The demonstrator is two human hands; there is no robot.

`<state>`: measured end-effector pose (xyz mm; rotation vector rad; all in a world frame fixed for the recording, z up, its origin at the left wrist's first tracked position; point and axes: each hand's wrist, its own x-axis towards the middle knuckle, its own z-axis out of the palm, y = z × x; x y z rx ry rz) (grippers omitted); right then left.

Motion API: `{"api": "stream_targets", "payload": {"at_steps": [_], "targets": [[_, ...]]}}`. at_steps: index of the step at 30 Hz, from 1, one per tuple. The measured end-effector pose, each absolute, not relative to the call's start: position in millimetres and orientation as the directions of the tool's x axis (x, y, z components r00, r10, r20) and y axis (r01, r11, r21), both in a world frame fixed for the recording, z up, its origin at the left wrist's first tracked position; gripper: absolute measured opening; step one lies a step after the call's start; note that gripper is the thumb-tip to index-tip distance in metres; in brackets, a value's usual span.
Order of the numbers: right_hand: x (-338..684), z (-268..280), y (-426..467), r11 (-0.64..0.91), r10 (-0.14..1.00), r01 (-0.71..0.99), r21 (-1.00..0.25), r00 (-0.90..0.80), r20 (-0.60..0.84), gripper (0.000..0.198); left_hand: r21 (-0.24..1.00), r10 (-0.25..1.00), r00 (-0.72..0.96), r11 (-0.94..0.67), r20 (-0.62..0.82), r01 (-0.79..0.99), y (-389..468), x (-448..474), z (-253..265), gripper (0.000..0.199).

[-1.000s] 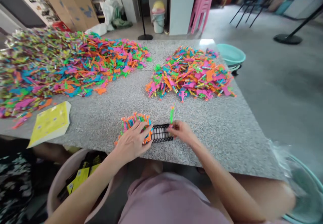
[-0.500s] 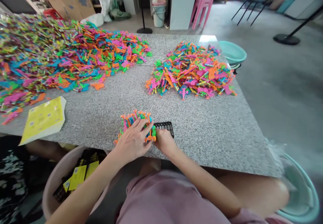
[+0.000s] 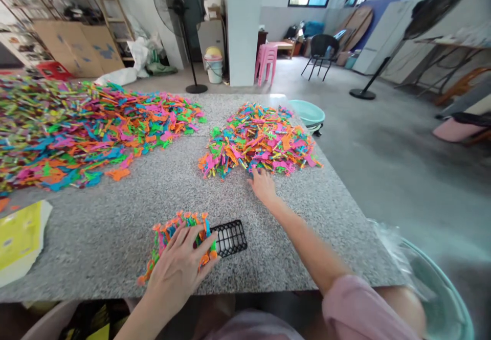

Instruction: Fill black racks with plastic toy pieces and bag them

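Note:
My left hand (image 3: pixel 182 255) lies over a packed row of small bright plastic toys (image 3: pixel 163 238), its fingers spread across their tops. The toys stand close together, with round orange ends along both sides. From their right end sticks out a black plastic grid tray (image 3: pixel 232 239) with bare cells; the rest of it is covered by toys and hand. My right hand (image 3: pixel 263 184) reaches to the near edge of a loose pile of mixed plastic toys (image 3: pixel 264 138). Its fingers are extended at a blue piece (image 3: pixel 252 167), and no held toy can be made out.
A larger toy heap (image 3: pixel 95 130) covers the table's left side. Yellow printed cards (image 3: pixel 21 235) lie stacked at the left front. Beyond the right edge are a turquoise basin (image 3: pixel 307 111) and a basin with plastic bags (image 3: pixel 433 273). Below the table, a tub (image 3: pixel 49 322) contains black trays.
My right hand has left the tray and moved forward to the loose pile. The left hand stays on the toys. My view has tilted up, showing more of the room.

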<state>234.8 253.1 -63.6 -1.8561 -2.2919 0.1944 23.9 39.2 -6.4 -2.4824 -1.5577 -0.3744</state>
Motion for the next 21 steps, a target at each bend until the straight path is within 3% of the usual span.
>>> {"api": "stream_targets", "payload": {"at_steps": [4,8,11,15,21], "targets": [[235.5,-86.3,229.0,0.346,0.938,0.936,-0.060,-0.344,0.041,0.033,-0.003,0.855,0.408,-0.429,0.319,0.903,37.0,21.6,-8.5,0.032],[246.8,-84.2,194.0,0.477,0.874,0.875,-0.083,-0.482,-0.055,0.023,0.024,0.861,0.417,-0.442,0.292,0.897,36.9,18.7,-7.0,0.033],[246.6,-61.6,215.2,0.585,0.808,0.808,-0.075,-0.588,-0.036,0.027,0.043,0.856,0.440,-0.468,0.271,0.883,37.5,16.8,-3.2,0.032],[225.1,-41.9,272.9,0.754,0.657,0.656,0.038,-0.754,-0.020,0.031,0.052,0.862,0.442,-0.468,0.248,0.882,35.7,16.2,1.1,0.034],[215.9,-55.6,301.8,0.752,0.660,0.656,0.072,-0.745,-0.097,0.026,0.057,0.889,0.405,-0.425,0.216,0.903,34.8,19.7,4.3,0.037]]}}
